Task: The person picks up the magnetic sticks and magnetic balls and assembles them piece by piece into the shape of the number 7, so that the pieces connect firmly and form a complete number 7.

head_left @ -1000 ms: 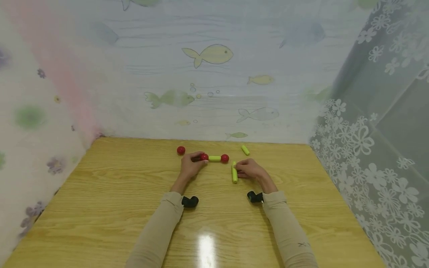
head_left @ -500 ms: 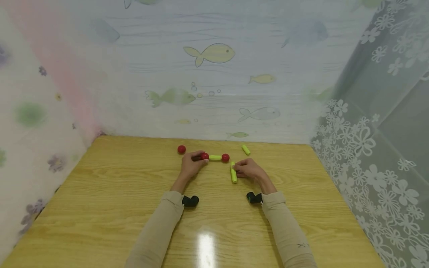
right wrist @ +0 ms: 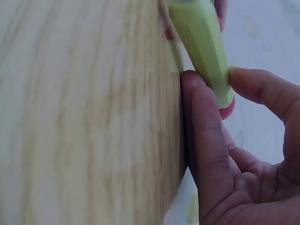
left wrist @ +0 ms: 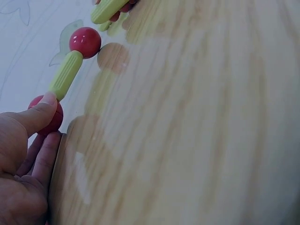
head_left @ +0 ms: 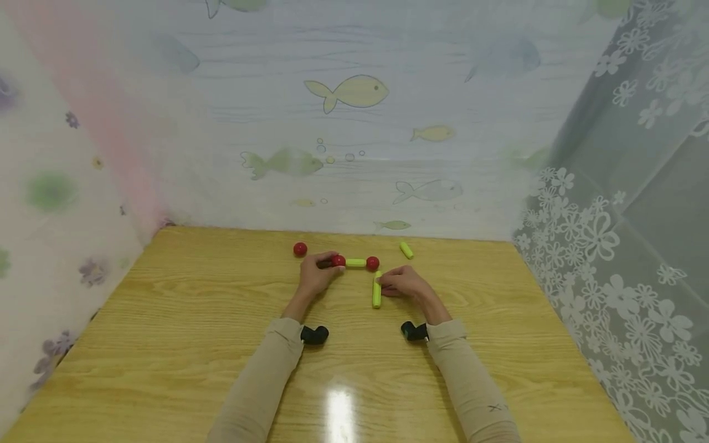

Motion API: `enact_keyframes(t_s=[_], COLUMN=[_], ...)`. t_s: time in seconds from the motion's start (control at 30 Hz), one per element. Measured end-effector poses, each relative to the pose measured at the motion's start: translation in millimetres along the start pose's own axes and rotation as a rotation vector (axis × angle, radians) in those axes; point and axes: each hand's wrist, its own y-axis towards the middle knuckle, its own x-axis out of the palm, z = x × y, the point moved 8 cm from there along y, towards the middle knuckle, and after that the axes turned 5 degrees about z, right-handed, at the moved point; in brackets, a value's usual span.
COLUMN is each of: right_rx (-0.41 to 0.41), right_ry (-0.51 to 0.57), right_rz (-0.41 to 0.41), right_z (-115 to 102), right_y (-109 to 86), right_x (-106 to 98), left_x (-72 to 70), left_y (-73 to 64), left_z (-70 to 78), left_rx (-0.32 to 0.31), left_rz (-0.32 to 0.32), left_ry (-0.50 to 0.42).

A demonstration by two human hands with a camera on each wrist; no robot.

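Observation:
My left hand (head_left: 317,272) pinches a red ball (head_left: 339,262) between thumb and fingers. A short yellow-green rod (head_left: 355,263) joins that ball to a second red ball (head_left: 373,263) on its right, and the left wrist view shows the same ball-rod-ball piece (left wrist: 66,75). In my right hand (head_left: 405,282), thumb and fingertips pinch a longer yellow-green ribbed rod (head_left: 376,294) near its far end. This rod points toward the person, its far end close to the second ball; whether they touch I cannot tell.
A loose red ball (head_left: 300,249) lies behind the left hand near the wall. Another short yellow-green rod (head_left: 407,250) rests at the back right of the wooden table (head_left: 221,344). A fish-patterned sheet (head_left: 354,172) rises at the table's back edge.
My right hand has moved left with the longer rod, bringing it below the right-hand red ball. The left hand and the joined balls have stayed in place.

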Motion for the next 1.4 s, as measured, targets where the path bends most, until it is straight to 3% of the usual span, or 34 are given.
enact_keyframes(t_s=[0.23, 0.47, 0.73, 1.13, 1.4], right_rx=[-0.006, 0.006, -0.006, -0.016, 0.026], right_ry=[0.037, 0.086, 0.037, 0.024, 0.059], right_rz=[-0.041, -0.084, -0.147, -0.105, -0.058], right_z=[-4.5, -5.9, -10.0, -9.6, -9.2], right_y=[-2.4, 2.4, 4.1, 7.4, 9.1], right_x=[9.8, 14.4, 17.5, 18.2, 17.4], left_x=[0.5, -0.5, -0.1, -0.5, 0.6], left_y=[-0.3, 0.4, 2.3, 3.7, 4.6], left_z=[-2.7, 0.2, -1.2, -2.0, -2.8], left_rx=[-0.032, -0.01, -0.006, 0.01, 0.018], left_rz=[0.0, 0.013, 0.015, 0.024, 0.025], left_ry=[0.004, 0.004, 0.002, 0.012, 0.012])
